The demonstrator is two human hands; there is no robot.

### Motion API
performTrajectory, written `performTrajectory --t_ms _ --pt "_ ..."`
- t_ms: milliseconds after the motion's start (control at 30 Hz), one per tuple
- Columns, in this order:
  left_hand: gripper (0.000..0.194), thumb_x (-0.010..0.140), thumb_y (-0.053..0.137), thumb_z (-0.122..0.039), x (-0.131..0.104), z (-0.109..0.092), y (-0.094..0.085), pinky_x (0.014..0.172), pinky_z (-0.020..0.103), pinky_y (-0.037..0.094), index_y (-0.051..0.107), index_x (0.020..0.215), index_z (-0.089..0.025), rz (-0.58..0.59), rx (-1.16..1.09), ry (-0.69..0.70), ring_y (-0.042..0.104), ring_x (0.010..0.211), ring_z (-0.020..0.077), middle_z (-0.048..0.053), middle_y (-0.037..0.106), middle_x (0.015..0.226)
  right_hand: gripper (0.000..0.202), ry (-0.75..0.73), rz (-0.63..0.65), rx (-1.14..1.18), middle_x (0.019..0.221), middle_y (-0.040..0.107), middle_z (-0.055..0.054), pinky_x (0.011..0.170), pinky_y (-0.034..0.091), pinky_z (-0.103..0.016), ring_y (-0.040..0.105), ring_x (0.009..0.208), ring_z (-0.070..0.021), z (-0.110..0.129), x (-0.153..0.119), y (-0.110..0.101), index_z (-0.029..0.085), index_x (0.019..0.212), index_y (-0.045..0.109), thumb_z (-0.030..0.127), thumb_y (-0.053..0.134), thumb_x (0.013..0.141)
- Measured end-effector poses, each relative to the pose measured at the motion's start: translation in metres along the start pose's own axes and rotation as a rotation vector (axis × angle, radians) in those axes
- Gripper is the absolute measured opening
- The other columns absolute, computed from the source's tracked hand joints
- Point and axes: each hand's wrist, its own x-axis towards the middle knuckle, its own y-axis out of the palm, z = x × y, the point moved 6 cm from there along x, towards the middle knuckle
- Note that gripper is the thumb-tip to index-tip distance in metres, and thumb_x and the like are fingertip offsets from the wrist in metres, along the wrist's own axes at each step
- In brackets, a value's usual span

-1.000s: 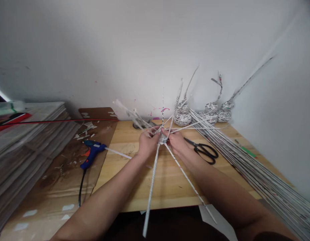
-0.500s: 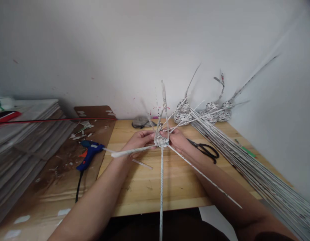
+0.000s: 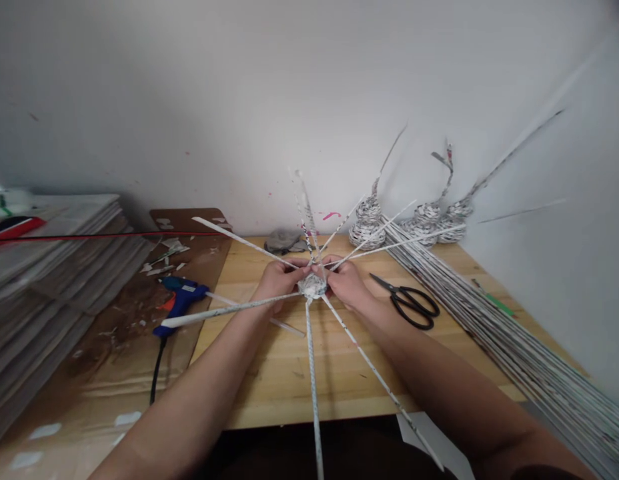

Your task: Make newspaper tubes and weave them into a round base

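A small woven paper piece is held up over the wooden table, with several long rolled-paper tubes spreading out from it in all directions. My left hand grips its left back edge, fingers closed. On the right back edge my right hand pinches it, the thumbs of both hands close together. One tube points toward me, another crosses over my left forearm, and a third slants down to the right. The fingertips behind the piece are partly hidden.
Black scissors lie right of my right hand. A blue glue gun rests on cardboard at left, beside stacked paper sheets. Woven gourd-like pieces stand by the wall. A long bundle of paper tubes runs along the right; a grey cloth lies behind.
The woven piece has shifted slightly left and tilted, its tubes fanning out wider. Both hands still hold it; my right hand has moved a little left, uncovering the scissors' blades.
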Motion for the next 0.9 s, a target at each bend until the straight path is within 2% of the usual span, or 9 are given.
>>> performTrajectory --t_ms 200,433,633,800,900 --pt "0.034 0.045 0.09 -0.029 -0.004 -0.001 0.001 0.053 0.028 0.05 0.07 0.068 -0.014 -0.031 -0.017 -0.039 0.061 0.051 0.0152 0.002 0.068 0.059 0.03 -0.047 -0.083 -0.01 0.055 0.062 0.003 0.037 0.041 -0.023 0.054 0.043 -0.0128 0.004 -0.003 -0.001 0.02 0.073 0.063 0.044 0.079 0.064" --pt "0.032 0.053 0.086 -0.028 -0.006 0.007 0.007 0.058 0.027 0.049 0.072 0.078 -0.012 -0.063 -0.136 0.023 0.061 0.056 0.0139 0.004 0.07 0.066 0.026 -0.202 -0.215 -0.078 0.058 0.062 0.002 0.048 0.044 -0.025 0.056 0.051 -0.0132 0.006 -0.004 -0.003 0.02 0.067 0.06 0.042 0.074 0.072" --pt "0.035 0.053 0.085 -0.027 -0.006 0.015 0.003 0.061 0.029 0.051 0.072 0.082 -0.013 -0.162 -0.176 0.098 0.063 0.057 0.015 0.003 0.071 0.068 0.026 -0.13 -0.211 0.055 0.054 0.06 0.003 0.047 0.044 -0.025 0.056 0.049 -0.0136 0.0 -0.004 0.0 0.021 0.067 0.057 0.041 0.072 0.071" --pt "0.033 0.06 0.084 -0.033 -0.003 0.018 0.001 0.066 0.029 0.053 0.075 0.085 -0.015 -0.155 -0.12 0.216 0.065 0.063 0.0156 0.002 0.073 0.072 0.026 -0.042 -0.163 0.192 0.055 0.059 0.002 0.045 0.043 -0.025 0.053 0.048 -0.0128 -0.006 -0.002 0.004 0.019 0.066 0.058 0.039 0.073 0.066" --pt "0.031 0.063 0.084 -0.035 -0.001 0.02 -0.003 0.071 0.032 0.054 0.077 0.087 -0.015 -0.165 -0.04 0.289 0.068 0.07 0.0185 0.005 0.075 0.08 0.023 -0.057 -0.177 0.201 0.06 0.063 0.001 0.048 0.044 -0.025 0.055 0.052 -0.0126 -0.004 -0.003 0.002 0.018 0.066 0.06 0.036 0.073 0.063"
